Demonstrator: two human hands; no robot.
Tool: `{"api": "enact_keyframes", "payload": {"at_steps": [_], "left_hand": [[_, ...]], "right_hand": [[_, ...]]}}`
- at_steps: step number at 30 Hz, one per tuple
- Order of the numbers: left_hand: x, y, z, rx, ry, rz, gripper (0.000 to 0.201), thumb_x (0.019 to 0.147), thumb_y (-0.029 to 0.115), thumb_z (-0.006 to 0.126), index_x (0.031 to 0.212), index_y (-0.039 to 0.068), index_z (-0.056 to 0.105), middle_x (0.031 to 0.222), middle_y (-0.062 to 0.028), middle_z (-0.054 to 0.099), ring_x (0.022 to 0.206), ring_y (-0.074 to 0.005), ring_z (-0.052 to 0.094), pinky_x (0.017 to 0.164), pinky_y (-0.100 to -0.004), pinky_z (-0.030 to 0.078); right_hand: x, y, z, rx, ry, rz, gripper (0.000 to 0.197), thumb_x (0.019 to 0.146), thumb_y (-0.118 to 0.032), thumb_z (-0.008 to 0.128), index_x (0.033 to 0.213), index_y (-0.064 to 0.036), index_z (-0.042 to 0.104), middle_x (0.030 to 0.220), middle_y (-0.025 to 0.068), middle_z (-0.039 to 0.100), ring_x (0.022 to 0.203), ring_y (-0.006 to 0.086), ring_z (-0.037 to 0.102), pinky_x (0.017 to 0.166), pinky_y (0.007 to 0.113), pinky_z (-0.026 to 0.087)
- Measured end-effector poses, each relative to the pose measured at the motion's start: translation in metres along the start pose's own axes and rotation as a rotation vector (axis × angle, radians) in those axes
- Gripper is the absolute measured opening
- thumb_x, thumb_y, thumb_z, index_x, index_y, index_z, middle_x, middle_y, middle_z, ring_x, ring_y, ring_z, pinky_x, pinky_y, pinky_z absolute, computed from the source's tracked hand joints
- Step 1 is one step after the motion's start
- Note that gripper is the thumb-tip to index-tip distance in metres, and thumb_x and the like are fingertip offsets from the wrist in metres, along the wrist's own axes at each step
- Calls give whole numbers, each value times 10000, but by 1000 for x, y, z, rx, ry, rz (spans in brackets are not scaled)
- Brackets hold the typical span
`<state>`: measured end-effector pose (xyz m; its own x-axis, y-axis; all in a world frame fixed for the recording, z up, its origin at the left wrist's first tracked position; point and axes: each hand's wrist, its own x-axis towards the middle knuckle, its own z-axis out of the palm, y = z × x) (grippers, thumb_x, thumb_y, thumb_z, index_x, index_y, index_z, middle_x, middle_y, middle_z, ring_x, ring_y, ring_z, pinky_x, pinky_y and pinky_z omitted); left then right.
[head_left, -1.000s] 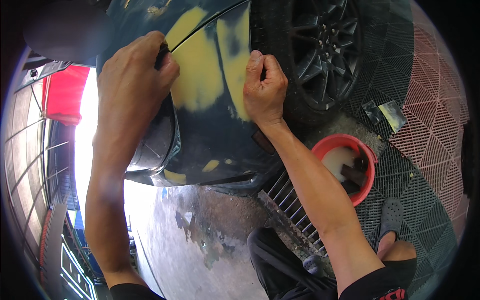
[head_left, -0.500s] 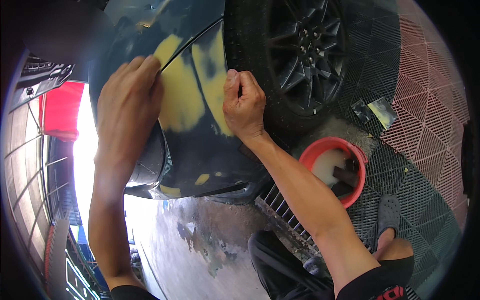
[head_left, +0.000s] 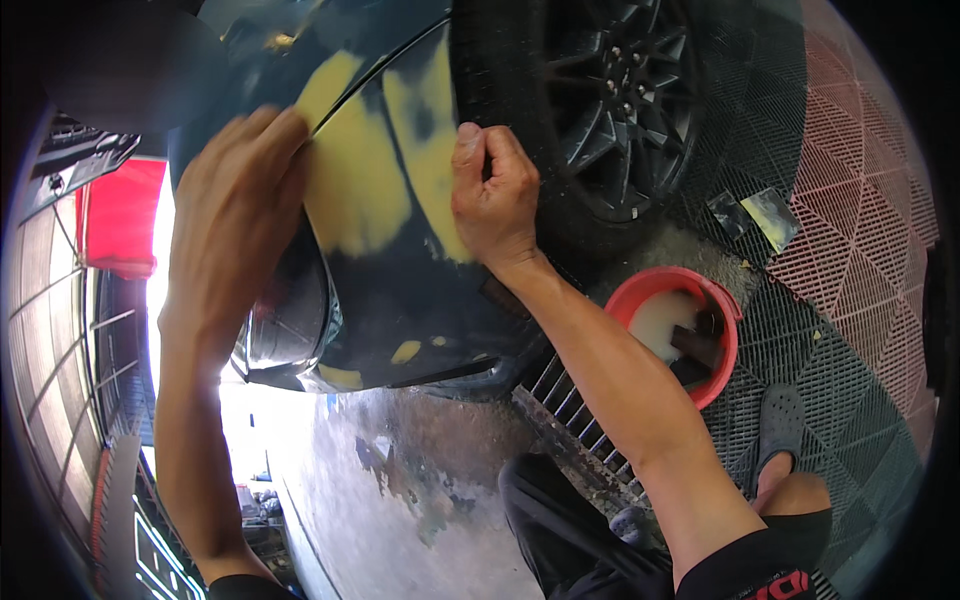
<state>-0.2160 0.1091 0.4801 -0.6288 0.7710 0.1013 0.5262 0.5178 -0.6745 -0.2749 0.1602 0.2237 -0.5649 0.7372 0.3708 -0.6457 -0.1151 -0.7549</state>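
Note:
Dark blue car bodywork [head_left: 400,310] fills the upper middle, with sanded yellow filler patches [head_left: 360,195] on either side of a panel gap. My left hand [head_left: 235,205] lies over the panel left of the yellow patch, above the headlight [head_left: 290,325]. Its fingers are pressed together and bent, slightly blurred, and whatever is under them is hidden. My right hand [head_left: 497,195] is closed at the wheel arch edge, its thumb on top beside the filler. The palm side does not show, so what its curled fingers grip cannot be seen.
A black alloy wheel [head_left: 625,100] stands right of the panel. Below it sits a red bucket [head_left: 725,370] with cloudy water and a dark object inside. Abrasive-looking sheets [head_left: 770,220] lie on the grid floor tiles [head_left: 850,200]. A drain grate [head_left: 575,405] runs near my leg.
My left hand has moved left and slightly down over the panel. My right hand has shifted slightly up and right, still closed. The whole view has shifted slightly.

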Motion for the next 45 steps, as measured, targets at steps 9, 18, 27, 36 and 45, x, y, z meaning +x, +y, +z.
{"api": "enact_keyframes", "payload": {"at_steps": [9, 18, 27, 36, 45], "left_hand": [[-1, -3, 6, -60, 8, -2, 111, 984, 99, 676, 983, 12, 606, 944, -156, 637, 949, -396, 659, 832, -507, 502], [27, -1, 9, -72, 17, 44, 142, 988, 131, 665, 976, 9, 594, 962, -183, 672, 955, -442, 666, 825, -544, 505], [54, -11, 7, -59, -39, 173, 143, 1023, 121, 652, 1059, -13, 616, 918, -178, 647, 886, -413, 676, 803, -468, 509], [10, -19, -6, -24, -72, 136, 158, 1031, 120, 667, 1013, -18, 591, 919, -156, 602, 855, -347, 651, 794, -439, 501], [-8, -23, -11, -67, -108, 69, 153, 1025, 109, 661, 1006, -19, 580, 920, -157, 605, 831, -334, 635, 778, -443, 495]], "right_hand": [[-2, 4, -2, -25, 5, -17, 298, 1108, -208, 652, 868, -35, 615, 802, 114, 648, 643, 282, 647, 593, 404, 514], [-2, 0, 1, 9, 25, 12, 295, 1098, -210, 661, 867, -31, 623, 819, 121, 665, 657, 299, 668, 609, 416, 526], [2, 5, 0, -38, -4, -32, 302, 1099, -226, 659, 882, -18, 632, 816, 138, 668, 674, 315, 663, 626, 436, 524], [2, 9, 2, -14, 9, -12, 336, 1108, -273, 663, 875, -33, 637, 800, 108, 664, 633, 253, 631, 596, 396, 509], [0, 5, 2, -27, -4, 11, 344, 1109, -271, 655, 860, -35, 624, 778, 106, 654, 626, 255, 627, 588, 400, 498]]}}
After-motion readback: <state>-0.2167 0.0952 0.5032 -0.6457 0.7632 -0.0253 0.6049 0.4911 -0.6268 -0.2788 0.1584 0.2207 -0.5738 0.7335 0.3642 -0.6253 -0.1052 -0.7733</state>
